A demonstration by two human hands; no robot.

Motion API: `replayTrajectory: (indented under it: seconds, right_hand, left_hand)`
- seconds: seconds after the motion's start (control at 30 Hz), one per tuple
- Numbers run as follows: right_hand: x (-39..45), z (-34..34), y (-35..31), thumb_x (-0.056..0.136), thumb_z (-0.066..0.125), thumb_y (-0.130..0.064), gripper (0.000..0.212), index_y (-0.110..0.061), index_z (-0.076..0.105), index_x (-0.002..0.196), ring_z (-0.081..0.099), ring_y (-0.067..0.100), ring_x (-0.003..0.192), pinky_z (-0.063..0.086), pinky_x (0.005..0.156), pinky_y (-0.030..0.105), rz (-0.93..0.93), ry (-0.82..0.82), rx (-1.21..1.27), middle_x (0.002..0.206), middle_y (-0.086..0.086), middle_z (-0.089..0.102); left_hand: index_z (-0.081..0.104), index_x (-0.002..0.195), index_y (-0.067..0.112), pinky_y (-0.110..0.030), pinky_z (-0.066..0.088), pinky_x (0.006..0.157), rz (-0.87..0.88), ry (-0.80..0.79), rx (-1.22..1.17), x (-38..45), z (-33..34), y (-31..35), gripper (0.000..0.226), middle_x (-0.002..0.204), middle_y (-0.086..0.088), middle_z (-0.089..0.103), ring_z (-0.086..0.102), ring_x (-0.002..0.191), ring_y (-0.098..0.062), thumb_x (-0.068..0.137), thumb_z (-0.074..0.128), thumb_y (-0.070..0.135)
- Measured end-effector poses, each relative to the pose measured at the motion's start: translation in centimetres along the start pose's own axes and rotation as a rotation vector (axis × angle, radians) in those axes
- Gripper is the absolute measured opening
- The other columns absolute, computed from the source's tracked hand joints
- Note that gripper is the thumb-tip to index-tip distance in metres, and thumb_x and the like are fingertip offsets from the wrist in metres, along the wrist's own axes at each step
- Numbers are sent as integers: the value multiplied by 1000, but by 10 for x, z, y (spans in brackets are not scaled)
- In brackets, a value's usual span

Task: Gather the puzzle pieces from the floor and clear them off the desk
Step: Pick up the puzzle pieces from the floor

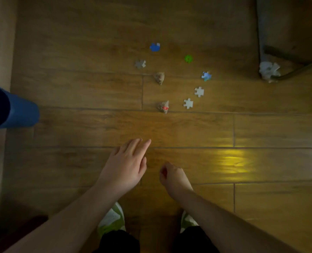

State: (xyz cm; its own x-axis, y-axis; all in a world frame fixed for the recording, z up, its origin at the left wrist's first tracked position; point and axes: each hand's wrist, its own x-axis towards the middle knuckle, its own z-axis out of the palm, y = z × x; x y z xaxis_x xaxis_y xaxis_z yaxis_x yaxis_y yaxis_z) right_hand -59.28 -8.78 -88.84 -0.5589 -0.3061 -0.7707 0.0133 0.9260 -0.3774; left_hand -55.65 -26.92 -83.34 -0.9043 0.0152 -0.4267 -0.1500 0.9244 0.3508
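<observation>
Head view, looking down at the wooden floor (78, 88). My left hand (126, 165) reaches forward above the boards with its fingers (144, 145) straight and released, holding nothing. My right hand (171, 177) hangs just beside it with its fingers curled inward; a small red spot shows inside the curl, but I cannot tell whether it is a held piece.

The puzzle pieces lie scattered on the floor ahead of both hands, well apart from them — a blue piece (154, 47) farthest away, a green piece (188, 58), a grey piece (140, 64), a light-blue piece (206, 76), and two white pieces (199, 91) (188, 103) nearest the right side. Between them lie two brownish crumpled scraps (159, 77) (163, 106), the nearer one marked with red.

A blue cylindrical bin (14, 110) sits at the left edge, and a crumpled white paper (269, 71) rests against a dark furniture leg at upper right. My shoes (112, 219) — white and green — show below my forearms.
</observation>
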Motion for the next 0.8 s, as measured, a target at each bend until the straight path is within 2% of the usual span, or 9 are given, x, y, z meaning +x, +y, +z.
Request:
replayTrajectory:
  seconds: [0.07,0.17,0.3,0.37,0.5,0.63,0.67,0.73,0.8]
  right_hand:
    - [-20,-36,-18,93,53,-20,11,-20,60,101,58,12,74,43,56,20,-18,39,64,87,-4,62]
    - [-47,-88,-49,93,52,-19,15,-23,60,105,52,5,62,37,52,18,-77,116,127,73,-12,53]
    - [-75,-152,-88,95,47,-16,20,-24,64,102,48,2,45,34,43,17,-73,184,240,58,-10,50]
    - [-76,-173,-98,98,46,-19,22,-23,67,102,47,3,43,33,42,17,-83,183,274,59,-9,55]
    - [-50,-188,-101,100,44,-34,28,-22,68,109,58,8,67,42,57,25,-109,200,217,87,-4,70]
    - [10,-188,-82,101,41,-24,30,-24,60,124,53,4,57,37,50,16,-120,233,194,76,-7,63]
    - [29,-189,-75,100,41,-21,31,-24,59,126,57,6,62,39,53,16,-130,231,157,85,-3,66]
    - [65,-195,-58,100,42,-17,32,-20,58,128,63,15,88,43,70,20,-154,262,76,112,5,64]
    - [99,-202,-37,100,44,-19,31,-19,60,127,62,24,101,43,79,25,-150,293,20,120,8,63]
  left_hand:
    - [35,146,23,-42,51,91,-20,4,-22,-3,-28,6,52,140,-4,50,52,124,-24,96,36,36]
    - [41,143,21,-41,53,86,1,37,-27,-7,-72,16,53,131,-5,58,58,116,-24,94,29,38]
    - [46,140,18,-41,52,86,42,68,-34,-9,-128,21,52,122,-5,63,62,109,-23,96,27,40]
    - [46,140,18,-43,51,88,43,61,-31,-2,-147,20,57,123,-6,63,62,110,-25,96,19,43]
    - [39,144,23,-39,49,93,30,23,-25,26,-159,15,60,130,-4,58,59,114,-21,96,13,47]
    - [34,147,24,-35,47,96,18,5,4,84,-154,-5,52,141,-3,48,51,123,-19,99,23,44]
    - [35,146,24,-35,45,98,3,10,-3,100,-148,-13,49,142,-2,46,49,124,-19,100,28,41]
    - [40,142,25,-35,48,95,-15,4,6,133,-127,-22,43,138,0,49,53,118,-19,100,36,36]
    - [45,134,26,-37,52,85,-3,-48,-24,164,-98,-24,37,126,1,55,58,102,-17,98,41,35]
